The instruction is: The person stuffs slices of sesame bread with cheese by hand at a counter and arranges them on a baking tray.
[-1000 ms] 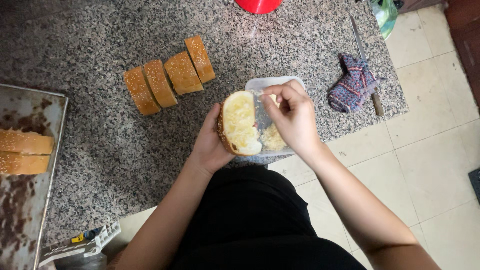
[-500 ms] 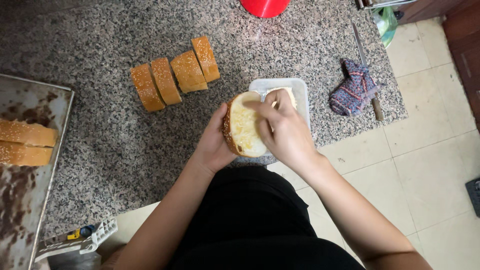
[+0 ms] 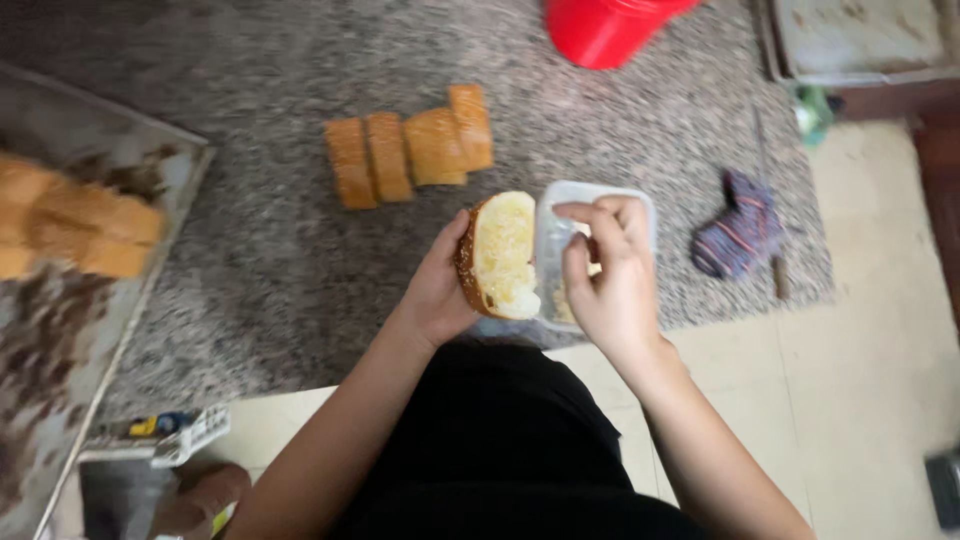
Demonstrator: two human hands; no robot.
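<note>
My left hand grips a split bread roll, its pale cut side with a yellowish spread facing right. My right hand hovers just right of the roll, fingers curled over a clear plastic tub that holds pale spread at the counter's front edge. I cannot make out anything between those fingers. Several more golden rolls lie side by side on the speckled granite counter behind the held roll.
A metal baking tray with more rolls sits at the left. A red container stands at the back, another tray at the back right. A striped cloth lies right of the tub. Tiled floor is on the right.
My right hand has come off the roll's cut face and moved right, over the tub. The view has shifted, so the counter appears lower and closer.
</note>
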